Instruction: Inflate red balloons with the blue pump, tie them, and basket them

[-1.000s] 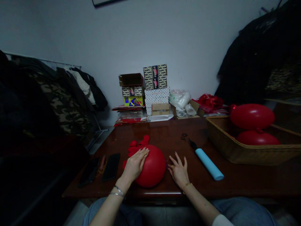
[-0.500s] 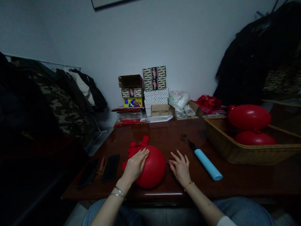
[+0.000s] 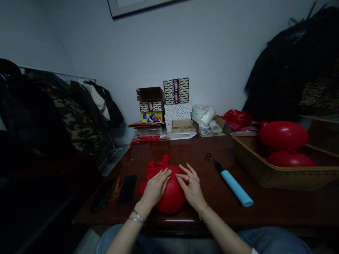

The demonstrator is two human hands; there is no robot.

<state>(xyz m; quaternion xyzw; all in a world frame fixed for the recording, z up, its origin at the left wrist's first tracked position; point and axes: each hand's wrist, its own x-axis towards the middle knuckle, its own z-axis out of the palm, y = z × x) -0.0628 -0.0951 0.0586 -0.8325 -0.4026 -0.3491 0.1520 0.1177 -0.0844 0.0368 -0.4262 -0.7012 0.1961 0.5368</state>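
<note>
An inflated red balloon [image 3: 171, 199] rests near the table's front edge, between my two hands. My left hand [image 3: 156, 185] lies over its upper left side and holds it, fingers together. On its upper right, my right hand [image 3: 190, 185] has thumb and forefinger pinched together against the balloon, with the other fingers raised. Whether the balloon's neck is in that pinch cannot be made out. Just behind the balloon and my left hand lies a bunch of red items [image 3: 152, 171], partly hidden. A blue hand pump [image 3: 236, 188] with a black nozzle lies to the right.
A wicker basket [image 3: 280, 176] at the right holds red balloons [image 3: 284, 134]. Two dark phones [image 3: 126, 190] lie at the left. Black scissors handles [image 3: 208, 157] show beyond the pump. Stacked boxes [image 3: 178, 114] and plastic bags [image 3: 203, 114] line the back of the brown table [image 3: 185, 150].
My right hand has moved left, from beside the balloon onto its upper right side. My left hand stays on the balloon. The view has shifted slightly.
</note>
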